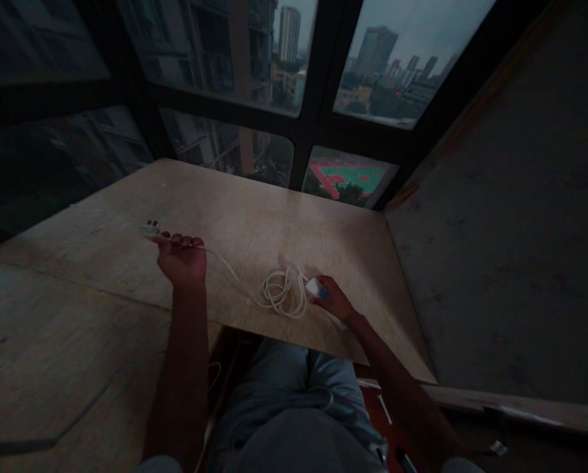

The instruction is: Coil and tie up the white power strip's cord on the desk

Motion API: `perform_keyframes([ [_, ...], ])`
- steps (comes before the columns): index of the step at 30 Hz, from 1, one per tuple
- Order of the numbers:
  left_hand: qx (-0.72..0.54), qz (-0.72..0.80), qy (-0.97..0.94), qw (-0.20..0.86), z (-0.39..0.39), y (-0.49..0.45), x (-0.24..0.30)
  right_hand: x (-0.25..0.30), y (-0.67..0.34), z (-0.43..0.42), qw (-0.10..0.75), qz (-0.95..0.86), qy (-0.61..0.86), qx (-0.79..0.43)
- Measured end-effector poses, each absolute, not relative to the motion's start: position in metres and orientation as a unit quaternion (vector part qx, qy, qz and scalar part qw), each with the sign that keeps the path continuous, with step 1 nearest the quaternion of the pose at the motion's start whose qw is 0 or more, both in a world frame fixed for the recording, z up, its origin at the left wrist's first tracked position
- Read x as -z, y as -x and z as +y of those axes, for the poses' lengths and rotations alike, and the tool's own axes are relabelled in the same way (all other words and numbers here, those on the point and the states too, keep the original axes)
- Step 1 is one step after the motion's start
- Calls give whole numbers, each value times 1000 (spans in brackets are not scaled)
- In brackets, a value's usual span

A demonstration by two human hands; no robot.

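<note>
Shirt [303, 440], left grip [182, 261] pinching cord [229, 268] behind plug [150, 228], right grip [338, 301] clasping white block [314, 287], coil [288, 289] between

Head-worn view (sole one), forward-down over hands [182, 264] [335, 299].

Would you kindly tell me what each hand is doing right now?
Left hand: closed on the cord, near its plug.
Right hand: closed around a white block.

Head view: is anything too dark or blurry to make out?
Head view: dim overall, brightest at the sky; the wall sits in shadow; the pale cord stands out; the plug looks soft; the window frame slants, perhaps from a wide lens.
</note>
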State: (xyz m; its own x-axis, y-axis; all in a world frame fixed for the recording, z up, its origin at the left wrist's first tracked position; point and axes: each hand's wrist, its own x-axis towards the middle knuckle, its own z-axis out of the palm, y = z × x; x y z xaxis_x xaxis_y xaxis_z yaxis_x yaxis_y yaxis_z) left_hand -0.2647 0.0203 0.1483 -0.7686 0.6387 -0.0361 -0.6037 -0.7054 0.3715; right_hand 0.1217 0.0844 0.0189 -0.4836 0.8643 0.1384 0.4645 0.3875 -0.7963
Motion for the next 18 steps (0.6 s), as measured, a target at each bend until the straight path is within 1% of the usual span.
perform_keyframes([
  [2, -924, 199, -44, 324, 19, 267, -148, -17, -127, 86, 178, -854, 404, -276],
  [3, -924, 209, -46, 317, 19, 268, -147, -16, -130, 88, 149, -866, 408, -248],
  [4, -924, 219, -48, 311, 20, 269, -147, -15, -133, 90, 133, -869, 419, -229],
  [6, -924, 238, -38, 299, 22, 272, -145, -13, -144, 96, 132, -859, 450, -204],
  [10, -919, 257, 43, 295, 25, 280, -133, -13, -179, 119, 194, -821, 503, -186],
  [14, -913, 271, 118, 281, 27, 290, -110, -25, -219, 145, 296, -760, 549, -183],
  [18, -906, 293, 134, 276, 32, 296, -85, -48, -240, 158, 405, -639, 617, -218],
])
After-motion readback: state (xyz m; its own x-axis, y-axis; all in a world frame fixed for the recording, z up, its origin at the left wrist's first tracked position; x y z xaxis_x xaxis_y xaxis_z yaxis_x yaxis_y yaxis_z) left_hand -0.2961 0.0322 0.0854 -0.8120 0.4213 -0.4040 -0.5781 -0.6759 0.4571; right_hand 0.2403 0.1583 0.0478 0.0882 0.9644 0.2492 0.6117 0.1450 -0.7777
